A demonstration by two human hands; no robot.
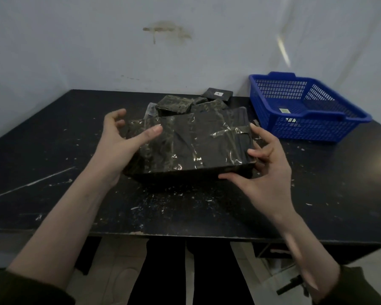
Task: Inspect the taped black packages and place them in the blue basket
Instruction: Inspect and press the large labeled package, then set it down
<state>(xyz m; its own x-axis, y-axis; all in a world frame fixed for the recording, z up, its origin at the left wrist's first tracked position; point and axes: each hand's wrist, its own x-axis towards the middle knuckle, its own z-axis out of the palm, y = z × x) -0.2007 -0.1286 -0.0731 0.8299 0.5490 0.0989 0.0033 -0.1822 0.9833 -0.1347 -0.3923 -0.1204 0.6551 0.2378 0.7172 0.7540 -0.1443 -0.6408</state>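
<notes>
A large flat black package [191, 144], wrapped in shiny clear tape, is held just above the middle of the black table [53, 150]. My left hand [121, 142] grips its left edge, thumb lying on the top face. My right hand [266, 172] holds its right front corner, thumb under the front edge and fingers against the side. Behind it lies a pile of smaller taped black packages [180, 105]; one with a white label [218, 94] lies at the back. The blue basket [271, 113] stands at the back right, a small sticker on its floor.
A pale wall runs close behind the table, and the basket stands against it. The tabletop is scratched and speckled with white flecks. Its front edge is near my body, with my dark-clad legs and a light floor below it.
</notes>
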